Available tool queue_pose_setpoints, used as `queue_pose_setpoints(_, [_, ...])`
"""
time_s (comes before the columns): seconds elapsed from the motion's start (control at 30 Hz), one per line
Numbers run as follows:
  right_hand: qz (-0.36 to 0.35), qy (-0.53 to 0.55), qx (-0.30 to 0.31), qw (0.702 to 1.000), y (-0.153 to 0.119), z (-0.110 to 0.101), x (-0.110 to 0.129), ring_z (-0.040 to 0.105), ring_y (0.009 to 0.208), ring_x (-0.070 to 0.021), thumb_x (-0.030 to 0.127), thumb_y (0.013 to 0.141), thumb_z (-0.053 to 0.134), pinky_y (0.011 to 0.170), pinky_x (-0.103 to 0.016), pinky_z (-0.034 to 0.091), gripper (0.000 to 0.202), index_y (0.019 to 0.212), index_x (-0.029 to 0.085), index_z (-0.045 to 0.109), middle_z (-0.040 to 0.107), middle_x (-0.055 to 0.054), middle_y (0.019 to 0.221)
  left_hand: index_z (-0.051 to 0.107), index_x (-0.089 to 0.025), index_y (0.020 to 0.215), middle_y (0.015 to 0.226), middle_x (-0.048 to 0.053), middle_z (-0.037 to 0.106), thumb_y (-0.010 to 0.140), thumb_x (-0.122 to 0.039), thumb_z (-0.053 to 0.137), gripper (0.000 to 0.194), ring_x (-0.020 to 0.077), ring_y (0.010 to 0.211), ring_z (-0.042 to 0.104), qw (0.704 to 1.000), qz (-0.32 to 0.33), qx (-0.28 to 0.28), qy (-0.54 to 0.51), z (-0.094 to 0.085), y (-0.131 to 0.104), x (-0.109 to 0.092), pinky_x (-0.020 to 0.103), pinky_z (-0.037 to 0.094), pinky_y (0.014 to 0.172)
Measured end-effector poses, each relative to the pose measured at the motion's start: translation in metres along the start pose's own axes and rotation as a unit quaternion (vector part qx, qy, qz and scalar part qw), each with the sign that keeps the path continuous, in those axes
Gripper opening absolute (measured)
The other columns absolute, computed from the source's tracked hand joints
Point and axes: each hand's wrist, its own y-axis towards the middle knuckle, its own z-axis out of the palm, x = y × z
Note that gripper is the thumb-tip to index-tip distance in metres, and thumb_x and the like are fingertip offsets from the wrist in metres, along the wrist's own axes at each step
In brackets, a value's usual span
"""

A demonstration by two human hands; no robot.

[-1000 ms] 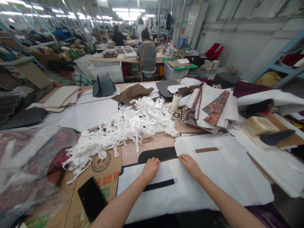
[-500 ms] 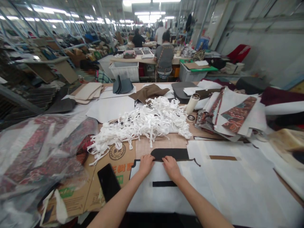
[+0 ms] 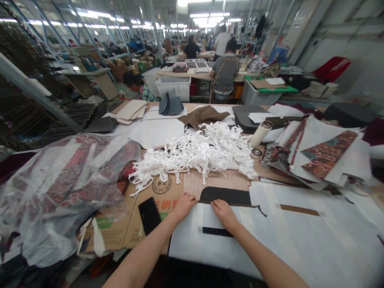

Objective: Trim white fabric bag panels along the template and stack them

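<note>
A white sheet with a dark-edged far side lies in front of me, with a short black strip set in it. Beyond that edge sits a flat black piece with a rounded corner. My left hand is closed at the sheet's far left corner, fingers bent over the edge. Along the same edge, further right, my right hand has its fingers curled down on the sheet, close to the black piece. Both thumbs are largely hidden. A dark cord end sticks out right of the edge.
A heap of white ribbons lies beyond my hands. A phone rests on cardboard at left, beside plastic-wrapped fabric. Patterned pieces and a cream bottle stand at right. People sit further off.
My view has turned left, so the table's things appear further right. Relative to the sheet, my left hand has shifted left onto its corner; my right hand has slid slightly left along the edge.
</note>
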Motion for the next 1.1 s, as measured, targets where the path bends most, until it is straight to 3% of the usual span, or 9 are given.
queue_pose_setpoints(0.13, [0.037, -0.015, 0.009, 0.999, -0.001, -0.005, -0.002, 0.050, 0.092, -0.0212, 0.003, 0.085, 0.040, 0.081, -0.035, 0.044, 0.028, 0.099, 0.014, 0.061, 0.060, -0.010, 0.097, 0.061, -0.025, 0.103, 0.098, 0.005, 0.060, 0.089, -0.021, 0.042, 0.024, 0.0176, 0.093, 0.048, 1.000, 0.002, -0.005, 0.015, -0.006, -0.012, 0.010, 0.035, 0.029, 0.090])
queue_pose_setpoints(0.33, [0.033, 0.006, 0.037, 0.999, 0.051, 0.013, 0.055, 0.049, 0.089, -0.0206, 0.007, 0.086, 0.042, 0.077, -0.033, 0.042, 0.025, 0.104, 0.015, 0.058, 0.058, -0.008, 0.096, 0.059, -0.023, 0.104, 0.094, 0.006, 0.059, 0.089, -0.019, 0.040, 0.024, 0.0192, 0.096, 0.047, 0.999, 0.008, -0.032, 0.041, -0.006, -0.022, 0.007, 0.040, 0.023, 0.099])
queue_pose_setpoints(0.5, [0.074, -0.005, 0.092, 0.993, 0.069, 0.018, 0.060, 0.050, 0.081, -0.0207, 0.008, 0.083, 0.046, 0.069, -0.032, 0.039, 0.017, 0.079, 0.017, 0.060, 0.057, -0.007, 0.083, 0.062, -0.023, 0.093, 0.094, 0.006, 0.061, 0.088, -0.018, 0.040, 0.024, 0.0202, 0.096, 0.049, 0.989, -0.144, -0.025, 0.019, -0.011, -0.020, 0.012, 0.041, 0.026, 0.094])
queue_pose_setpoints(0.63, [0.132, 0.063, 0.090, 0.985, 0.090, 0.032, 0.062, 0.051, 0.086, -0.0196, 0.014, 0.082, 0.050, 0.071, -0.030, 0.038, 0.015, 0.094, 0.019, 0.059, 0.059, -0.006, 0.089, 0.062, -0.021, 0.090, 0.097, 0.006, 0.062, 0.086, -0.021, 0.044, 0.019, 0.0206, 0.099, 0.051, 0.971, -0.233, -0.036, -0.046, -0.017, -0.015, 0.010, 0.036, 0.032, 0.088])
queue_pose_setpoints(0.83, [0.187, 0.119, 0.068, 0.973, 0.108, 0.055, 0.075, 0.052, 0.081, -0.0188, 0.015, 0.085, 0.047, 0.072, -0.029, 0.036, 0.015, 0.078, 0.020, 0.060, 0.059, -0.003, 0.081, 0.061, -0.019, 0.092, 0.089, 0.003, 0.065, 0.079, -0.023, 0.055, 0.015, 0.0175, 0.087, 0.056, 0.903, -0.381, -0.059, -0.188, -0.009, -0.034, 0.009, 0.029, 0.038, 0.078])
queue_pose_setpoints(1.0, [0.193, 0.134, 0.038, 0.971, 0.102, 0.059, 0.075, 0.051, 0.081, -0.0192, 0.017, 0.085, 0.047, 0.075, -0.031, 0.036, 0.015, 0.080, 0.021, 0.061, 0.059, -0.003, 0.082, 0.064, -0.019, 0.081, 0.091, 0.004, 0.062, 0.078, -0.021, 0.053, 0.011, 0.0202, 0.093, 0.055, 0.897, -0.401, -0.097, -0.158, -0.002, -0.044, 0.003, 0.031, 0.038, 0.081])
queue_pose_setpoints(1.1, [0.195, 0.150, 0.032, 0.969, 0.100, 0.059, 0.073, 0.051, 0.082, -0.0184, 0.017, 0.086, 0.045, 0.075, -0.030, 0.036, 0.016, 0.082, 0.020, 0.060, 0.059, -0.003, 0.082, 0.063, -0.018, 0.084, 0.091, 0.005, 0.062, 0.081, -0.020, 0.048, 0.015, 0.0195, 0.093, 0.055, 0.892, -0.400, -0.123, -0.171, 0.002, -0.043, -0.004, 0.030, 0.039, 0.082])
